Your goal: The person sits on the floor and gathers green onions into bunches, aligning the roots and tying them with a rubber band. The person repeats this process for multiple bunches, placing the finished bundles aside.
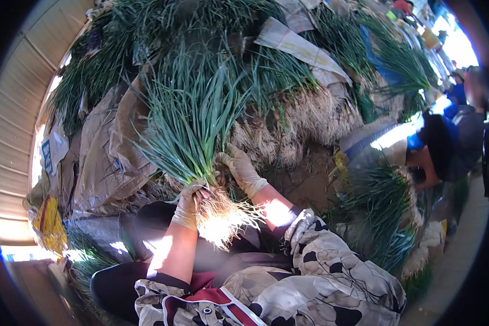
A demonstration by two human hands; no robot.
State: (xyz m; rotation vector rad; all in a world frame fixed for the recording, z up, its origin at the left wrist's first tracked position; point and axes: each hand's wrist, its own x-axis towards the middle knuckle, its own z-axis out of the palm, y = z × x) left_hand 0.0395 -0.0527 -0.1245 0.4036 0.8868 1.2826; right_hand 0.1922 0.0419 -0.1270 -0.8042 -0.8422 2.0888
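A bunch of green onions (191, 138) stands tilted before me, its long leaves pointing away and its pale stringy roots (224, 218) hanging over my lap. My left hand (188, 205), in a thin whitish glove, is closed around the base of the bunch, just above the roots. On the right side of the stems is my right hand (238, 167), gloved the same way, with its fingers bent at the bunch's edge. Leaves and stems partly hide its fingertips, so its hold cannot be told. Behind lies a large heap of green onions (293, 118), with roots turned towards me.
Brown woven sacks (102, 150) lie at the left, near a yellow plastic bag (49, 224). A whitish sack (301, 49) rests on the heap. More green onions (375, 212) lie at the right. Beyond them another person (448, 138) bends over. A ribbed wall (16, 122) curves along the left.
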